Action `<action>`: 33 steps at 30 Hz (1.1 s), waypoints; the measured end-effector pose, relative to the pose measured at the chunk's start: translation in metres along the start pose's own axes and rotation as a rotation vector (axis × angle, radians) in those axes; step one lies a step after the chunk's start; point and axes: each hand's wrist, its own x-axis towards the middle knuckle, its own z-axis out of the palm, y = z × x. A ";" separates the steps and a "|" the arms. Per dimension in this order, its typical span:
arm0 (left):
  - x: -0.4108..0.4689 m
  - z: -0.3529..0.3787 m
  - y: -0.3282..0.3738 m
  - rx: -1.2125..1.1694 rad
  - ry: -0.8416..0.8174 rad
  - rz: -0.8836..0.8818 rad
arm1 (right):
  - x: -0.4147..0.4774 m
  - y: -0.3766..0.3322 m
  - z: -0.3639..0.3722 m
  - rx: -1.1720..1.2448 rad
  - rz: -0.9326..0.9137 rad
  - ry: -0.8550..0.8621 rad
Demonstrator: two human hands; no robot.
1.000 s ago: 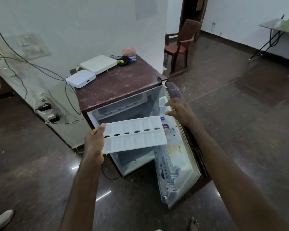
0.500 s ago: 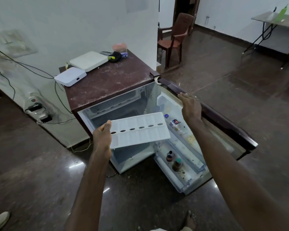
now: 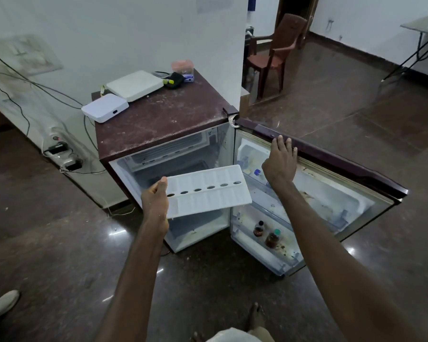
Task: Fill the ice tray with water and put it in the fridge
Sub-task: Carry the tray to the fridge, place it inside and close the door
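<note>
A white ice tray (image 3: 208, 191) with a row of round holes along its middle hangs level in front of the open fridge (image 3: 158, 124). My left hand (image 3: 156, 201) grips its near left end, thumb on top. My right hand (image 3: 281, 161) rests on the top edge of the fridge door (image 3: 331, 159), fingers laid over the rim. The door stands wide open to the right. The small maroon fridge shows a white interior with a freezer shelf at the top.
Two small bottles (image 3: 266, 234) stand in the door's lower rack. Two white boxes (image 3: 119, 95) and small items lie on the fridge top. Cables and plugs (image 3: 62, 154) run along the left wall. A brown chair (image 3: 272, 55) stands behind. My bare foot (image 3: 253, 317) is below.
The fridge door has swung from half open to wide open with my right hand on its top edge. My left hand still holds the tray before the fridge opening.
</note>
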 end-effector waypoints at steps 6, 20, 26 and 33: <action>0.004 0.023 -0.013 -0.045 0.059 -0.022 | -0.031 -0.017 0.003 0.518 -0.072 -0.008; 0.022 0.048 -0.038 -0.080 0.272 -0.082 | -0.035 -0.007 0.008 1.153 0.133 -0.468; 0.028 0.059 -0.046 -0.093 0.292 -0.047 | -0.032 -0.003 0.015 1.028 0.038 -0.494; 0.061 0.058 -0.060 -0.080 0.317 -0.055 | -0.021 -0.022 0.050 0.950 0.051 -0.454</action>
